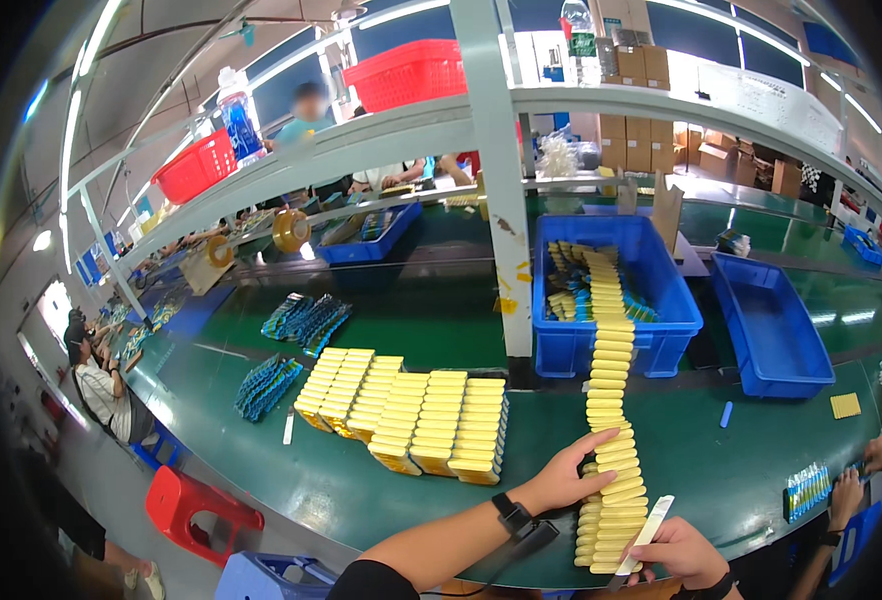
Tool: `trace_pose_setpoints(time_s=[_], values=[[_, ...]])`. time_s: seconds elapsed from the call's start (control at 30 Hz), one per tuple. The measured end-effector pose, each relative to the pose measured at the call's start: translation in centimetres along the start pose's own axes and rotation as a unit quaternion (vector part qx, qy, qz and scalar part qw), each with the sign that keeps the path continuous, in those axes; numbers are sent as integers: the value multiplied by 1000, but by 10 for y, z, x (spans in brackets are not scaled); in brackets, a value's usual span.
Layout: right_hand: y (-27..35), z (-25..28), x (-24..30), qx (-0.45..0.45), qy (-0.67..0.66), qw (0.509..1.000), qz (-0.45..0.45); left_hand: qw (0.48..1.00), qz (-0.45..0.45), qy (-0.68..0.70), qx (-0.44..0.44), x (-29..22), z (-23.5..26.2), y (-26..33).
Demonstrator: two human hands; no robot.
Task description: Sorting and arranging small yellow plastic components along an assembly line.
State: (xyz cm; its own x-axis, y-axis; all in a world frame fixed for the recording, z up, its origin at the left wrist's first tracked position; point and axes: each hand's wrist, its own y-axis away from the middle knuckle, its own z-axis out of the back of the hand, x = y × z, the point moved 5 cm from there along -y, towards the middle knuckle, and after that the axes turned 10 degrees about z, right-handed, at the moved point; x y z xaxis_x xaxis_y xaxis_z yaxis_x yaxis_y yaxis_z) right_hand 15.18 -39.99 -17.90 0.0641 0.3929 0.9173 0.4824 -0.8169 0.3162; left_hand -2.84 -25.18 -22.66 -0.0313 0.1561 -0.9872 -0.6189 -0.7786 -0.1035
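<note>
A long chain of yellow stick-shaped packets [611, 374] runs from a blue bin [666, 345] down over the green table to its near edge. The lower end is folded into stacked layers. My left hand [561, 480] grips the chain from its left side, thumb and index finger apart on the yellow packets. In my right hand [683, 553] is a thin white blade-like strip [648, 532], held tilted across the right edge of the stack. Left of my left hand stand several neat stacks of yellow packets [431, 420] with blue sides.
Blue-green packet bundles [268, 387] and another white strip [289, 425] lie at the left. A blue tray [773, 330] and a small blue piece [726, 414] are at right. A co-worker's hands [846, 495] handle packets at far right. A white post [506, 220] rises behind the table.
</note>
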Motion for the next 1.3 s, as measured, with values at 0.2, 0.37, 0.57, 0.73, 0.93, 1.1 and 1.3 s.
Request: trace_pose_setpoints(time_s=[0.2,0.37,0.57,0.73,0.93,1.1,1.3], values=[[-12,6,-2,-5,4,1000,-19,996,24,90,14,9,0,-6],[-19,13,-12,3,-7,999,-32,999,14,38,-7,24,1,-7],[-13,14,-2,-6,0,1000,-26,1000,10,27,-1,23,0,-10],[-7,-7,22,5,-14,999,42,996,22,84,-5,30,-1,-8],[-4,-13,33,22,13,998,51,996,37,87,5,25,-2,-7],[2,-23,42,22,-9,995,92,997,32,70,9,23,-1,-5],[17,-29,53,5,20,995,95,999,38,9,-6,25,0,-6]])
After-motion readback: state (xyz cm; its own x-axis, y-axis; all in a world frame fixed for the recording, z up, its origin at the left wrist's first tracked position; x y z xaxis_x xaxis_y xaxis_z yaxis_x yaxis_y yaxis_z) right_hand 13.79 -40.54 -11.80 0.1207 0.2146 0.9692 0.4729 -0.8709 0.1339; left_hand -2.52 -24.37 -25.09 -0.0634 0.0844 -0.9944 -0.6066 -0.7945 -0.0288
